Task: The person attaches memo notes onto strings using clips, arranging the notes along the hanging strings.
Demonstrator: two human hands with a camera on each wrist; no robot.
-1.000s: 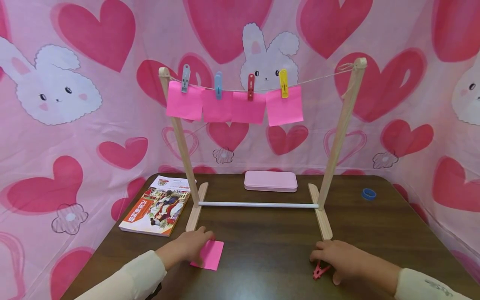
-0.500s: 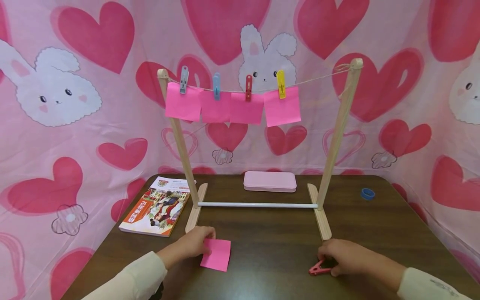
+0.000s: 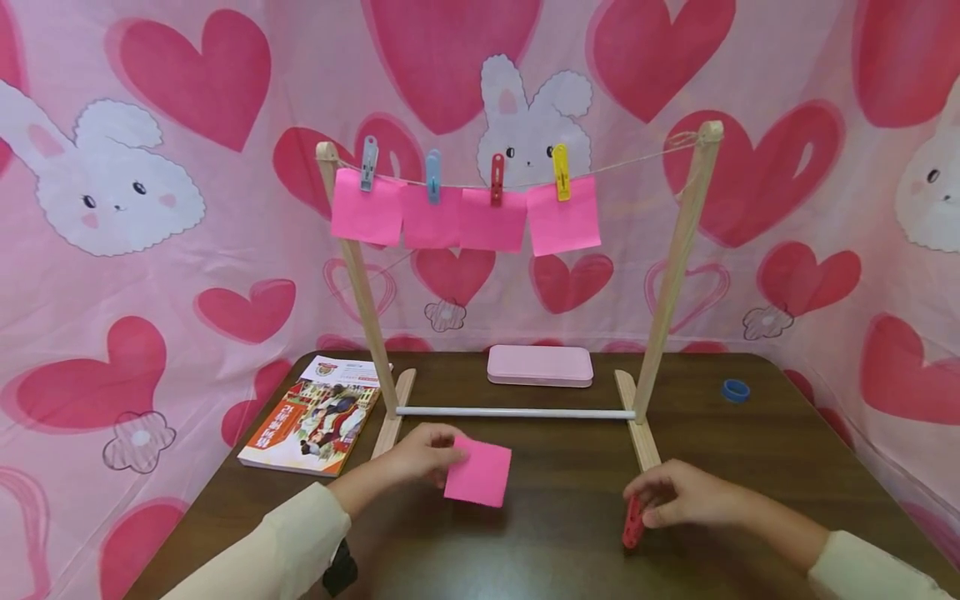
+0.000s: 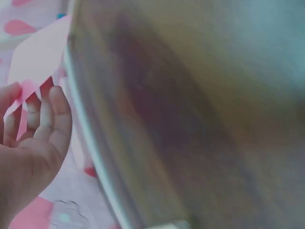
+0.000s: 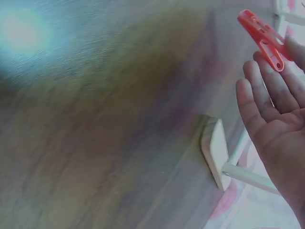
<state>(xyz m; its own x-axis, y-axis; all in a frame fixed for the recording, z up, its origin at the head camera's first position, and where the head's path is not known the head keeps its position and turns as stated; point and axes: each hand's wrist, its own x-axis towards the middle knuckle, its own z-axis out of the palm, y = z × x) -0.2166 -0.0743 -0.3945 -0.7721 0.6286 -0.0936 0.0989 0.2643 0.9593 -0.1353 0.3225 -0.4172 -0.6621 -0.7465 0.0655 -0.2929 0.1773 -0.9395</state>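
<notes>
Between thumb and fingers my left hand (image 3: 423,454) pinches a square pink sticky note (image 3: 478,473) by its left edge, above the table. In the left wrist view the note (image 4: 38,52) looks washed out and stands off the fingertips. On the right, my right hand (image 3: 686,493) pinches a red clothespin (image 3: 633,521). The right wrist view shows the clothespin (image 5: 262,38) at the thumb and fingertips, with the other fingers loosely bent. Ahead, several pink notes (image 3: 562,217) hang in a row on a string (image 3: 637,164), held by grey, blue, red and yellow clothespins (image 3: 561,172).
The string runs between two wooden posts (image 3: 678,275), joined low down by a white rod (image 3: 517,412). A book (image 3: 315,425) lies at the left. A pink case (image 3: 540,365) sits behind the rod, and a blue ring of tape (image 3: 736,390) lies far right on the dark table (image 3: 555,550).
The left hand has lifted the pink note off the table and moved it right and away. The right hand has picked up the red clothespin, which has turned from lying flat to upright.
</notes>
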